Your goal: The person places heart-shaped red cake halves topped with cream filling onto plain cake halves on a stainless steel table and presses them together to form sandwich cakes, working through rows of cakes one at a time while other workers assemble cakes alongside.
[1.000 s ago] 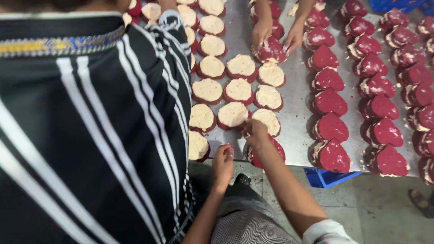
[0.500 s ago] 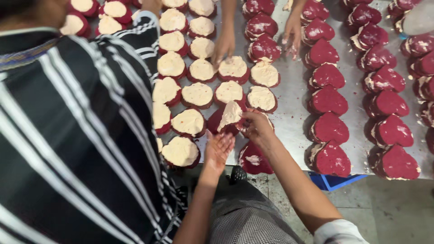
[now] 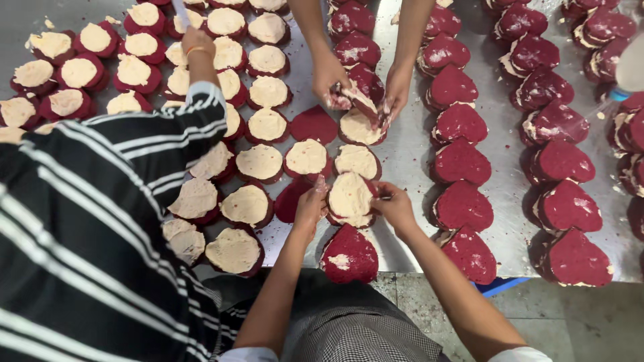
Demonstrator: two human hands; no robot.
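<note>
steel table [image 3: 416, 161] fills the view, covered w/ rows of heart-shaped red cakes: cream-topped ones at left & centre, bare red ones [image 3: 463, 161] at right. striped-sleeve person [image 3: 87, 221] blocks the left side, their hand [image 3: 198, 41] up by the far rows. 2 more hands of another person at top centre, working a creamed piece [image 3: 359, 127].

left hand [image 3: 310, 206] sits at the left edge of the cream-topped cake layer [image 3: 350, 199], fingers pressed together & flat against its side. right hand [image 3: 394, 206] touches the layer's right edge, fingers curled in, pinching the rim; thumb hidden. layer sits between both hands near the table's front edge, just above a bare red heart [image 3: 349, 256].

vs 0.5 s ago: layer was tilted up, held mostly by right hand, left hand lower & off it; now both hands flank it & it lies flatter. camera shifted too, the far hands more in view
</note>
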